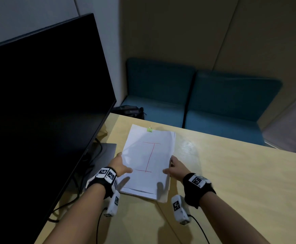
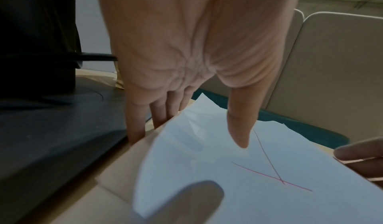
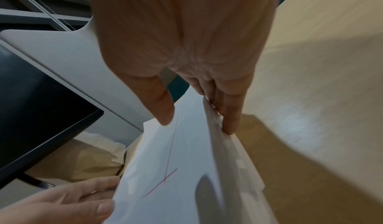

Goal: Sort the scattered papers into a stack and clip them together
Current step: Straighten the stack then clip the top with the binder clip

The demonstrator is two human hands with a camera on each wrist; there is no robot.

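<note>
A stack of white papers (image 1: 149, 155) lies on the wooden table (image 1: 231, 182), its top sheet marked with a red "I". A green binder clip (image 1: 149, 129) sits on the stack's far edge. My left hand (image 1: 121, 164) is at the stack's left edge, fingers (image 2: 136, 129) straight down along that edge and thumb out over the top sheet (image 2: 228, 186). My right hand (image 1: 171, 166) mirrors it on the right, with straight fingers (image 3: 228, 122) pressed against the side of the stack (image 3: 176, 162) and the thumb over the top. The sheets' edges are not quite flush.
A large dark monitor (image 1: 46, 94) stands close on the left, its base (image 1: 106, 150) and cables beside the stack. A crumpled brown paper bag (image 3: 93, 160) lies under the screen. Teal seat cushions (image 1: 214, 103) and a dark bag (image 1: 131, 110) sit beyond the table's far edge.
</note>
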